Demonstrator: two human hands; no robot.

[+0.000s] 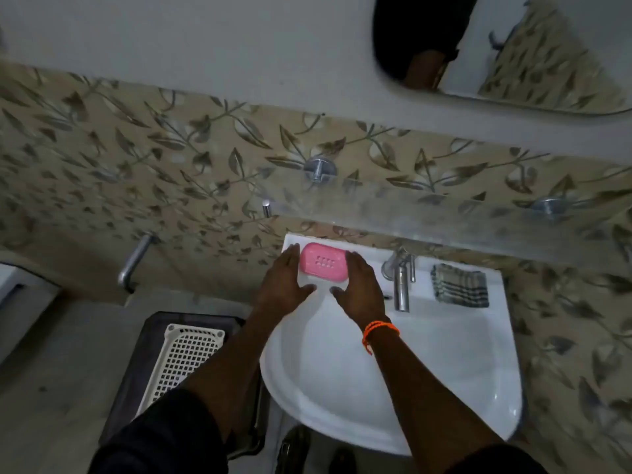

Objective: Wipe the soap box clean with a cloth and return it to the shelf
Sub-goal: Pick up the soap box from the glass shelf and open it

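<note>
White basin [444,354]: tap [400,282] between soap box [323,261] and cloth [460,285].

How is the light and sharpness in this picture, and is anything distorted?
Head view: dim overall; the white sink is brightest, the pink soap box still clear. Edges are soft and blurred. Wide-angle lens bends the glass shelf and wall lines.

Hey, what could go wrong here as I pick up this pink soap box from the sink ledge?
The soap box sits on the sink's narrow back ledge, between the left hand and right hand; a loose lift could drop it into the basin. The cloth lies beyond the tap, so reaching across might knock the tap.
</note>
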